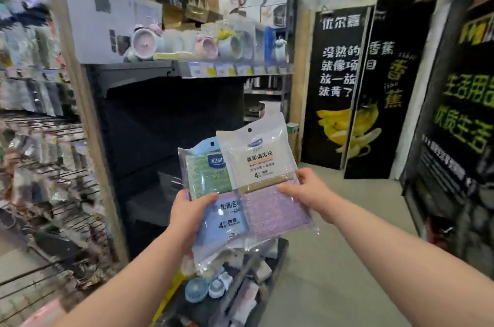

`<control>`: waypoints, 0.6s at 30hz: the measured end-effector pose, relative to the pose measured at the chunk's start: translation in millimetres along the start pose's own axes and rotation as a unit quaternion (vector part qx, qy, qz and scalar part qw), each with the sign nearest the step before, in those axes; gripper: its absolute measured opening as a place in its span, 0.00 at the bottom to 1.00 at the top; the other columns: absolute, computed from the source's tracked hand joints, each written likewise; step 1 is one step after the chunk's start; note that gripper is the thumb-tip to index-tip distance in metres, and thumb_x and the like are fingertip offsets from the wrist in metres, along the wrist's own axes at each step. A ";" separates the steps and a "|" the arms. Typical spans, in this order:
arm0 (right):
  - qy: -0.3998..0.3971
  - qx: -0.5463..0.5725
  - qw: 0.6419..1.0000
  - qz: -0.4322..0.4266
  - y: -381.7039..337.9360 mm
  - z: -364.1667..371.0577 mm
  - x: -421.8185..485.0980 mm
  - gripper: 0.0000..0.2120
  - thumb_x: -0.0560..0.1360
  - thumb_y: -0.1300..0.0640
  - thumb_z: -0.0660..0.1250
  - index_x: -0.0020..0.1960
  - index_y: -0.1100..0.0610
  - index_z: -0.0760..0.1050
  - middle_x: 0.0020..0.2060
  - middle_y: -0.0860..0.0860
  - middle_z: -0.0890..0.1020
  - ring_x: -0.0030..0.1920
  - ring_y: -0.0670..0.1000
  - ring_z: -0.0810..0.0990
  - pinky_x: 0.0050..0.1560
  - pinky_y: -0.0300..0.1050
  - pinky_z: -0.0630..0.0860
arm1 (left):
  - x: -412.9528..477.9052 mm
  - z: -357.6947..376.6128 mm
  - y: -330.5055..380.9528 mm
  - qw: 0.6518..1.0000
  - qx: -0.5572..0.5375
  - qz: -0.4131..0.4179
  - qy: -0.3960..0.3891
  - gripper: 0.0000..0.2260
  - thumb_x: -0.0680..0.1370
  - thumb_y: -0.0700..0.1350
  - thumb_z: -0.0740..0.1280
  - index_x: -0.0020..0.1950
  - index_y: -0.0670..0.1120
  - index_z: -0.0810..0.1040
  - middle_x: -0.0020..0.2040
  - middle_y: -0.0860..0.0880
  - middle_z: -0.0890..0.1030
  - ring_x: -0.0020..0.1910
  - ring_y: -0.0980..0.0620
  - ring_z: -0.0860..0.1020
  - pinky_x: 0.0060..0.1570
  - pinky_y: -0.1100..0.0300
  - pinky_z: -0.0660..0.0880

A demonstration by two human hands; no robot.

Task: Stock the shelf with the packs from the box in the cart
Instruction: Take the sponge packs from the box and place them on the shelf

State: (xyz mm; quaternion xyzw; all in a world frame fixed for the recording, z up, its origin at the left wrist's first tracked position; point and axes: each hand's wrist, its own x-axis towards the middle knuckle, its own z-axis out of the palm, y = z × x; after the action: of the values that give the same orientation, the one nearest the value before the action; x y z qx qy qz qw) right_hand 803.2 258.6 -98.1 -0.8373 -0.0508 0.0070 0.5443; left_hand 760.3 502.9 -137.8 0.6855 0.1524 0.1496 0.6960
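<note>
The blue pack (227, 222) sat in the left hand's (191, 210) grip at its lower left edge. The white pack (263, 163) overlapped it, pinched at its right edge by the right hand (307, 193). Both were up over the cart (279, 252), before the dark shelf (160, 123). As flat film bags of sponges they looked light, soft and slippery, so an edge grip probably suited them. The box was lost in the cart's clutter, and the racks (53, 179) on the left were blurred.

Shop aisle, dark metal shelf unit (171, 118) with paper price labels (235, 69) along its upper shelf's front edge, wire peg hooks (66, 193) of bagged goods at left, black banana-printed banners (339, 86) at right, clear hang-hole packs (256, 163) of cleaning pads.
</note>
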 end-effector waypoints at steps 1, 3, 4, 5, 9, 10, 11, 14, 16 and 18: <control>0.005 0.000 1.000 0.002 6.3 -23.1 5.8 0.24 0.69 0.54 0.75 0.59 0.54 0.67 0.55 0.52 0.78 0.55 0.53 0.79 0.60 0.55 0.76 | 3.0 26.5 0.0 1.000 -0.008 0.006 -0.010 0.22 0.64 0.46 0.76 0.56 0.42 0.77 0.49 0.40 0.83 0.47 0.41 0.83 0.51 0.43 0.80; 0.013 0.001 1.000 0.000 17.9 -66.6 17.3 0.26 0.70 0.55 0.74 0.62 0.56 0.67 0.54 0.52 0.78 0.52 0.51 0.79 0.54 0.50 0.78 | 7.1 75.5 0.5 0.999 -0.023 0.010 -0.022 0.21 0.66 0.44 0.76 0.57 0.42 0.77 0.50 0.40 0.83 0.47 0.41 0.83 0.52 0.43 0.79; 0.018 -0.001 1.000 -0.002 22.3 -86.8 22.0 0.26 0.70 0.55 0.74 0.63 0.57 0.67 0.53 0.52 0.77 0.50 0.50 0.79 0.49 0.46 0.79 | 9.4 96.8 -0.2 0.999 -0.032 0.009 -0.030 0.19 0.68 0.42 0.76 0.57 0.41 0.76 0.50 0.40 0.83 0.48 0.41 0.82 0.52 0.43 0.79; 0.025 -0.005 1.000 -0.006 27.5 -105.6 27.2 0.25 0.71 0.56 0.73 0.63 0.58 0.67 0.53 0.52 0.77 0.47 0.48 0.78 0.43 0.41 0.77 | 11.4 116.2 -1.0 0.999 -0.036 0.008 -0.037 0.19 0.69 0.41 0.75 0.58 0.41 0.76 0.50 0.40 0.83 0.48 0.41 0.82 0.53 0.43 0.79; 0.043 -0.011 0.999 -0.002 52.9 -163.2 46.8 0.24 0.71 0.57 0.73 0.62 0.59 0.68 0.55 0.54 0.77 0.47 0.49 0.79 0.39 0.40 0.75 | 13.0 178.8 -1.9 0.998 -0.043 0.005 -0.047 0.25 0.65 0.44 0.77 0.59 0.41 0.75 0.52 0.42 0.83 0.44 0.46 0.83 0.42 0.52 0.81; 0.052 -0.010 0.999 0.004 60.3 -173.5 51.7 0.24 0.71 0.57 0.73 0.63 0.60 0.69 0.55 0.54 0.78 0.49 0.51 0.80 0.42 0.43 0.77 | 14.8 191.5 -3.0 0.998 -0.045 0.007 -0.041 0.22 0.68 0.42 0.75 0.59 0.41 0.74 0.50 0.44 0.82 0.42 0.50 0.81 0.35 0.59 0.78; 0.059 -0.009 0.998 0.010 67.2 -182.7 55.7 0.24 0.70 0.57 0.74 0.63 0.60 0.69 0.55 0.55 0.79 0.51 0.53 0.80 0.43 0.44 0.77 | 17.3 203.8 -4.4 0.998 -0.047 0.009 -0.038 0.18 0.71 0.39 0.73 0.59 0.42 0.73 0.47 0.45 0.81 0.39 0.53 0.80 0.30 0.64 0.74; 0.073 0.001 0.997 0.025 85.6 -204.9 68.5 0.24 0.70 0.58 0.74 0.63 0.59 0.69 0.55 0.56 0.78 0.52 0.55 0.80 0.48 0.47 0.78 | 25.2 236.7 -4.7 0.998 -0.045 0.009 -0.047 0.16 0.73 0.37 0.71 0.58 0.42 0.72 0.42 0.50 0.78 0.37 0.55 0.77 0.29 0.65 0.69; 0.076 0.005 0.996 0.035 98.2 -218.4 81.7 0.25 0.69 0.57 0.74 0.63 0.59 0.69 0.56 0.56 0.79 0.53 0.55 0.80 0.56 0.53 0.78 | 35.1 256.0 -5.5 0.998 -0.033 0.011 -0.052 0.16 0.73 0.37 0.71 0.58 0.41 0.72 0.43 0.49 0.78 0.38 0.54 0.77 0.32 0.64 0.69; 0.081 0.005 0.996 0.043 106.6 -230.5 95.2 0.26 0.69 0.56 0.74 0.63 0.59 0.69 0.56 0.55 0.78 0.54 0.55 0.80 0.57 0.54 0.77 | 51.5 273.5 -9.3 0.998 -0.026 0.004 -0.062 0.17 0.72 0.37 0.72 0.59 0.39 0.73 0.48 0.45 0.81 0.41 0.52 0.80 0.34 0.62 0.72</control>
State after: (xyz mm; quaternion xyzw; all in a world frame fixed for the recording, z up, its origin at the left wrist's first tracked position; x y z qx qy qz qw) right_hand 921.6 14.6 -97.3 -0.8340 0.0297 -0.0368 0.5498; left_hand 921.2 275.7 -143.8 0.6757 0.1018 0.1138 0.7212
